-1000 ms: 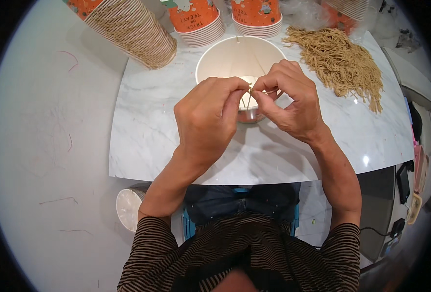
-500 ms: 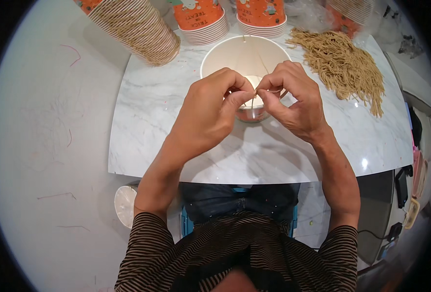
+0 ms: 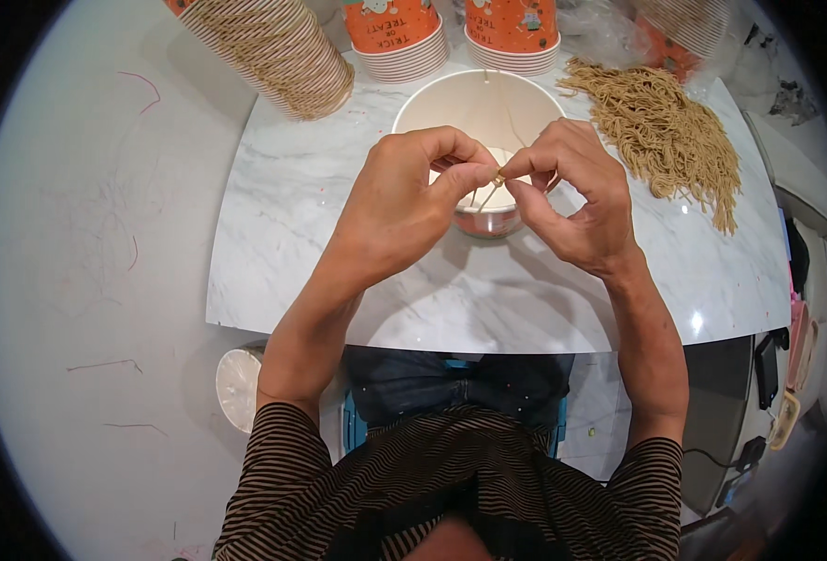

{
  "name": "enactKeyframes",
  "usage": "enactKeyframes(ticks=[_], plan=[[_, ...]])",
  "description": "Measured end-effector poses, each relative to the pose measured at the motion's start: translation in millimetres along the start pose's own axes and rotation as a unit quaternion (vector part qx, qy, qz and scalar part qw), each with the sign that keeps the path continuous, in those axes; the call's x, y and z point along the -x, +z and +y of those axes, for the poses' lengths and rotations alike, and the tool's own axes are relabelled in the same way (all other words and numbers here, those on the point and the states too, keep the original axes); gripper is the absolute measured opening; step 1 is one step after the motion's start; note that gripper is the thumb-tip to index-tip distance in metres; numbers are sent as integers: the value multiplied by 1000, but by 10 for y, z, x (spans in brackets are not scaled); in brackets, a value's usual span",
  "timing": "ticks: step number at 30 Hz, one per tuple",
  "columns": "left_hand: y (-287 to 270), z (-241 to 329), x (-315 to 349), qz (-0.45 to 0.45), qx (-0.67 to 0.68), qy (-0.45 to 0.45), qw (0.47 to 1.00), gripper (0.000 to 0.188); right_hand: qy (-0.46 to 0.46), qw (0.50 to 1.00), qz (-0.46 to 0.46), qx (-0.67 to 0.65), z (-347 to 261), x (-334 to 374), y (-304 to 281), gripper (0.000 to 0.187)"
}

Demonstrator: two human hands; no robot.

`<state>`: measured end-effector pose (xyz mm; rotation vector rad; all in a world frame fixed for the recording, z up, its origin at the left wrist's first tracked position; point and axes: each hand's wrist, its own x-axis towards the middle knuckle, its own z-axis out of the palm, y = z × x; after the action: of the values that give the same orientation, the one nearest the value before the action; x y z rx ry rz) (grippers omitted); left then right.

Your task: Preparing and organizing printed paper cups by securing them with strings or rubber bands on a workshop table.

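A paper bucket [image 3: 442,105] with a cream inside stands on the marbled table, its mouth tipped toward me. From a small hole in its far wall, a thin tan cord [image 3: 511,114] runs down to my fingers, where it forms a small knot or loop over the near rim. My left hand [image 3: 402,192] pinches the cord between thumb and forefinger, with a short end hanging below. Thumb and forefinger of my right hand [image 3: 577,192] close on the other side of the knot. My fingers partly hide the bucket's near rim.
A heap of tan cords [image 3: 666,131] lies at the right of the white marbled table [image 3: 292,215]. At the back stand orange bucket stacks [image 3: 392,28] and clear plastic wrapping [image 3: 605,37]. A tall bucket stack [image 3: 278,61] leans at back left. A round white container [image 3: 239,388] sits below the table's left edge.
Both hands have shifted slightly right with the knot. My right thumb and forefinger have moved a little, and the knot shows more clearly between the hands. The view has moved slightly.
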<state>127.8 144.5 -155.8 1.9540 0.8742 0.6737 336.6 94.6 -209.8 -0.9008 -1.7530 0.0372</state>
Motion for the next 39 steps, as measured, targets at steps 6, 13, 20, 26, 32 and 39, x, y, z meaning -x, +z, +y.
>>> enactKeyframes(ticks=[6, 13, 20, 26, 32, 39], plan=[[25, -4, 1, 19, 12, -5, 1000, 17, -13, 999, 4, 35, -18, -14, -16, 17], [56, 13, 3, 30, 14, -3, 999, 17, -41, 997, 30, 66, 6, -20, 26, 16], [39, 37, 4, 14, 23, 2, 1000, 16, -34, 998, 21, 55, 19, -19, 1, 15], [3, 11, 56, 20, 10, 29, 999, 16, -8, 1000, -10, 22, 63, -26, -58, 13], [2, 5, 108, 26, -26, 33, 999, 16, 5, 1000, -13, 11, 100, -20, -86, 12], [12, -15, 118, 18, -69, 66, 995, 13, 16, 999, 11, 29, 126, -31, -116, 12]])
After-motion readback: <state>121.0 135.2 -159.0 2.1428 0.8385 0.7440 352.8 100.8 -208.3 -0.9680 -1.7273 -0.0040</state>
